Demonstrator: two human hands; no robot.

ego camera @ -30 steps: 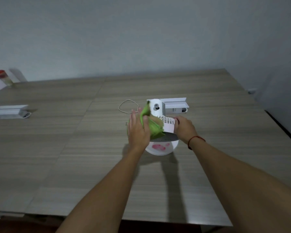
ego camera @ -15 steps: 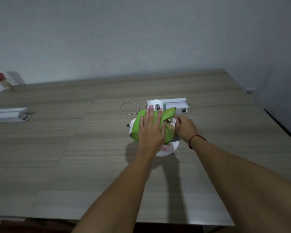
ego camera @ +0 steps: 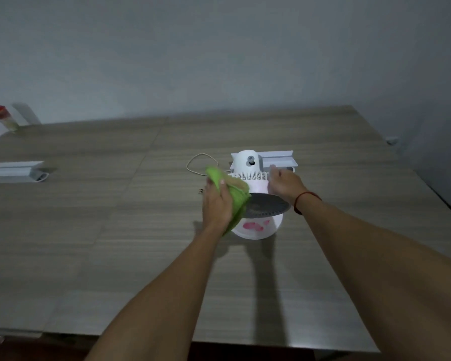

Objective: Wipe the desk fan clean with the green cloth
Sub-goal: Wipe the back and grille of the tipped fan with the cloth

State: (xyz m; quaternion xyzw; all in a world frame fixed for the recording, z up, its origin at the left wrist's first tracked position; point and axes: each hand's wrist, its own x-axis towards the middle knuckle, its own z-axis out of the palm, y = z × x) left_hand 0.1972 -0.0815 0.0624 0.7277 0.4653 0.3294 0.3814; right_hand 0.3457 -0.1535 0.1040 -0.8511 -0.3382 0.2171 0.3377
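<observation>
The small white plastic desk fan [ego camera: 255, 194], with pink flower marks on its round base and a dark grille facing up, stands on the grey wood-grain desk [ego camera: 115, 230], right of its middle and well in from every edge. Far off at the desk's left edge lies a white oblong box [ego camera: 13, 171], and a red-capped bottle [ego camera: 2, 117] stands at the far left corner; neither is in the way. A thin pale cord [ego camera: 201, 164] loops on the desk behind the fan's left side. The left hand [ego camera: 216, 204] is closed around the bunched green cloth [ego camera: 232, 196], pressing it against the fan's left flank. The right hand [ego camera: 284, 185] rests on the fan's right side with fingers loosely curled; I cannot tell whether it truly grips or only steadies. Behind it lies a white angled bracket [ego camera: 277, 158], just beside the fan's motor housing. The fan looks light and top-heavy, so a hard sideways swipe could tip or skid it should the right hand slacken. The loose cloth could also snag the grille slats, or drag the cord.
</observation>
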